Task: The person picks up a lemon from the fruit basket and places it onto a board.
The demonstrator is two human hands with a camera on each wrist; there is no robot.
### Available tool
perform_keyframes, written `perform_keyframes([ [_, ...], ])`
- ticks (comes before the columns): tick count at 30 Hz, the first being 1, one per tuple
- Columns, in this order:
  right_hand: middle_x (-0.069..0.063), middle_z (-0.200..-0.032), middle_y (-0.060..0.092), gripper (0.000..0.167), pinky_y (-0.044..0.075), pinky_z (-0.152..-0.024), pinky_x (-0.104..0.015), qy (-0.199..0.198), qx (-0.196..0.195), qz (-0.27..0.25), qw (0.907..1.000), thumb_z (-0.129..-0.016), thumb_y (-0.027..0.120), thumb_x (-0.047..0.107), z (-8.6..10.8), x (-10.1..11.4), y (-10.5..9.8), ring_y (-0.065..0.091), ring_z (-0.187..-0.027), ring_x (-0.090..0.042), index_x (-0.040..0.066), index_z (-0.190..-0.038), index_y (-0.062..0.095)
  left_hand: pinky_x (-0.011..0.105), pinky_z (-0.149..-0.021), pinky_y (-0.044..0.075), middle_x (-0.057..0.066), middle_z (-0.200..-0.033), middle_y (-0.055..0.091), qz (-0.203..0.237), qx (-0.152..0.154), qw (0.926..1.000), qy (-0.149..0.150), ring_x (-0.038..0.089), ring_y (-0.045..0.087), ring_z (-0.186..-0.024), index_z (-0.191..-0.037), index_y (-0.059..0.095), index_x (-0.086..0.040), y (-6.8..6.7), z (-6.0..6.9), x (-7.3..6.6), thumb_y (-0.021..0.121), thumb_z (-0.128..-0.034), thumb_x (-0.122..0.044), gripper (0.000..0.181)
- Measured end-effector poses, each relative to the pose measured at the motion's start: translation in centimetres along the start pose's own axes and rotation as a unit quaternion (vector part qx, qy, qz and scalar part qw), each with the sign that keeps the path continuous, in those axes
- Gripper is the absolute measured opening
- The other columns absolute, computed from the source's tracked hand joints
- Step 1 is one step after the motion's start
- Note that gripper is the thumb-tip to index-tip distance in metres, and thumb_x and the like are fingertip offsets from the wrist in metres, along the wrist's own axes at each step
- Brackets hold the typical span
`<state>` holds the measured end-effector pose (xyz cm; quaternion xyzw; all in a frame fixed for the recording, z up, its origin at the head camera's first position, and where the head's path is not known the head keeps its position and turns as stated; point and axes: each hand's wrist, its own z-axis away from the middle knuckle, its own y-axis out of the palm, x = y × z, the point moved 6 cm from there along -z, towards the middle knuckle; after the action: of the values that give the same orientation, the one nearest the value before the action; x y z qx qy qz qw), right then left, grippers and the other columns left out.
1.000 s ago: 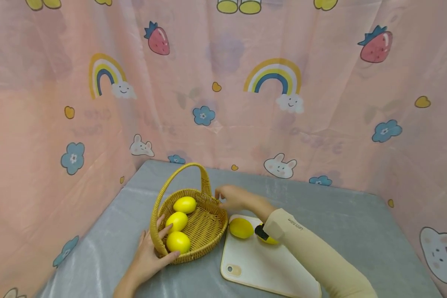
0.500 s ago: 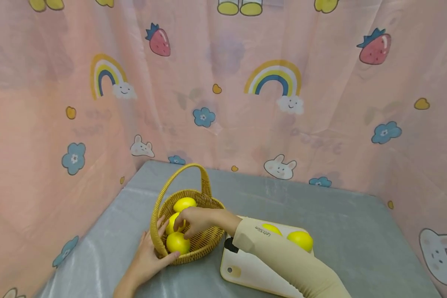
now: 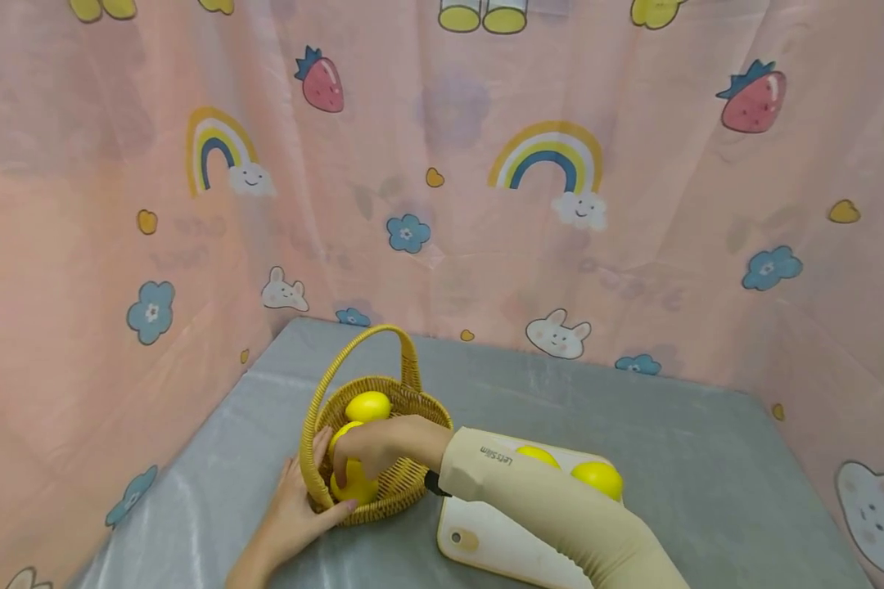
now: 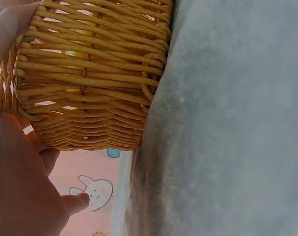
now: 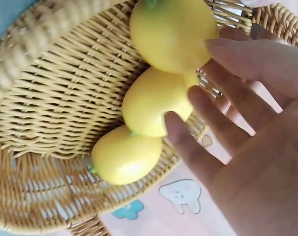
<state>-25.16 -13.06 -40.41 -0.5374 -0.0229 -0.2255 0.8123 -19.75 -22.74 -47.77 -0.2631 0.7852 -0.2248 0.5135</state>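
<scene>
My left hand (image 3: 287, 511) grips the left rim of a yellow wicker basket (image 3: 394, 512), its thumb over the near edge. Three lemons lie in a row inside along the left side: a far lemon (image 3: 369, 406), a middle lemon (image 5: 156, 103) and a near lemon (image 5: 171, 34). My right hand (image 3: 383, 446) reaches down into the basket over the near and middle ones. In the right wrist view its fingers (image 5: 227, 128) are spread and loosely bent beside the lemons. The thumb tip overlaps the near lemon's edge; whether it touches is unclear.
A white board (image 3: 504, 544) with a tan border lies right of the basket. Two more lemons sit on it, a right one (image 3: 598, 479) and one partly behind the sleeve (image 3: 538, 456). The basket's tall handle (image 3: 335, 364) arches above. Pink printed curtains enclose the grey-covered table.
My right hand came from the basket's right rim, moved left over the lemons, then lowered toward the near one. My left hand stays on the rim. The lemons have not visibly moved.
</scene>
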Motion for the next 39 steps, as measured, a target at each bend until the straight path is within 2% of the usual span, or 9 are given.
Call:
perform_keyframes([
  [5, 0.012, -0.113, 0.068, 0.033, 0.048, -0.084, -0.018, 0.069, 0.075, 0.033, 0.9943, -0.094, 0.066, 0.005, -0.6, -0.1, 1.5, 0.060, -0.099, -0.004, 0.023, -0.121, 0.073, 0.078, -0.103, 0.013, 0.017, -0.158, 0.033, -0.008, -0.006, 0.9999, 0.011, 0.044, 0.029, -0.142, -0.158, 0.029, -0.009, 0.0, 0.1, 0.0, 0.084, -0.0783, -0.036, 0.100],
  [8, 0.013, -0.118, 0.064, 0.041, 0.051, -0.081, -0.025, 0.138, 0.112, 0.061, 0.9822, -0.093, 0.067, 0.001, -0.2, -0.8, 2.1, 0.058, -0.099, -0.006, 0.028, -0.124, 0.070, 0.078, -0.104, 0.014, 0.017, -0.158, 0.033, -0.013, -0.008, 0.9998, 0.013, 0.043, 0.029, -0.142, -0.158, 0.029, -0.012, 0.0, 0.2, 0.0, 0.085, -0.0775, -0.036, 0.101],
  [11, 0.013, -0.113, 0.064, 0.041, 0.051, -0.077, -0.027, 0.164, 0.126, 0.061, 0.9765, -0.091, 0.067, -0.001, 0.3, -1.8, 2.4, 0.056, -0.094, -0.008, 0.027, -0.121, 0.070, 0.078, -0.104, 0.013, 0.016, -0.159, 0.033, -0.014, -0.009, 0.9998, 0.008, 0.044, 0.029, -0.142, -0.158, 0.029, -0.011, 0.0, 0.2, 0.1, 0.085, -0.0773, -0.035, 0.101],
  [17, 0.006, -0.100, 0.065, 0.024, 0.045, -0.069, -0.027, 0.210, 0.080, 0.042, 0.9735, -0.093, 0.067, 0.006, 1.1, -3.8, 2.0, 0.053, -0.081, -0.012, 0.018, -0.114, 0.070, 0.077, -0.105, 0.012, 0.017, -0.159, 0.033, -0.017, -0.009, 0.9998, 0.005, 0.042, 0.029, -0.142, -0.156, 0.031, -0.004, 0.1, 0.2, 0.2, 0.085, -0.0771, -0.036, 0.101],
  [23, 0.003, -0.104, 0.069, 0.029, 0.052, -0.079, -0.030, 0.311, 0.008, 0.074, 0.9476, -0.097, 0.063, 0.042, 1.9, -5.7, 1.4, 0.063, -0.085, -0.012, 0.020, -0.115, 0.070, 0.077, -0.104, 0.013, 0.018, -0.158, 0.034, -0.021, -0.018, 0.9996, 0.011, 0.044, 0.032, -0.140, -0.156, 0.031, -0.004, 0.1, 0.1, 0.2, 0.085, -0.0766, -0.036, 0.101],
  [25, 0.001, -0.098, 0.070, 0.034, 0.053, -0.078, -0.031, 0.309, -0.003, 0.086, 0.9473, -0.099, 0.057, 0.048, 1.9, -6.1, 1.4, 0.065, -0.084, -0.013, 0.019, -0.108, 0.072, 0.078, -0.104, 0.013, 0.018, -0.158, 0.034, -0.019, -0.016, 0.9996, 0.009, 0.044, 0.031, -0.140, -0.156, 0.031, -0.004, 0.1, 0.1, 0.2, 0.085, -0.0767, -0.036, 0.101],
  [31, 0.005, -0.121, 0.065, 0.039, 0.050, -0.088, -0.028, 0.213, 0.010, 0.019, 0.9769, -0.092, 0.073, 0.028, 1.5, -5.8, 1.6, 0.061, -0.107, -0.011, 0.019, -0.129, 0.066, 0.079, -0.103, 0.012, 0.018, -0.158, 0.033, -0.012, -0.012, 0.9999, 0.003, 0.045, 0.030, -0.140, -0.155, 0.031, -0.003, 0.0, 0.1, 0.2, 0.085, -0.0768, -0.034, 0.100],
  [35, 0.006, -0.111, 0.064, 0.041, 0.047, -0.075, -0.026, 0.203, 0.046, 0.024, 0.9777, -0.086, 0.075, 0.006, 1.7, -5.5, 2.2, 0.055, -0.092, -0.011, 0.019, -0.124, 0.066, 0.079, -0.103, 0.012, 0.017, -0.158, 0.034, -0.011, -0.012, 0.9999, 0.005, 0.043, 0.031, -0.141, -0.156, 0.031, -0.004, 0.0, 0.0, 0.2, 0.085, -0.0766, -0.033, 0.100],
  [39, 0.006, -0.095, 0.059, 0.033, 0.042, -0.066, -0.026, 0.206, 0.048, 0.040, 0.9766, -0.083, 0.075, 0.002, 1.8, -5.4, 2.6, 0.048, -0.081, -0.012, 0.018, -0.110, 0.066, 0.079, -0.103, 0.012, 0.018, -0.158, 0.034, -0.012, -0.010, 0.9998, 0.007, 0.043, 0.031, -0.141, -0.156, 0.031, -0.004, 0.1, 0.1, 0.2, 0.085, -0.0768, -0.034, 0.100],
])
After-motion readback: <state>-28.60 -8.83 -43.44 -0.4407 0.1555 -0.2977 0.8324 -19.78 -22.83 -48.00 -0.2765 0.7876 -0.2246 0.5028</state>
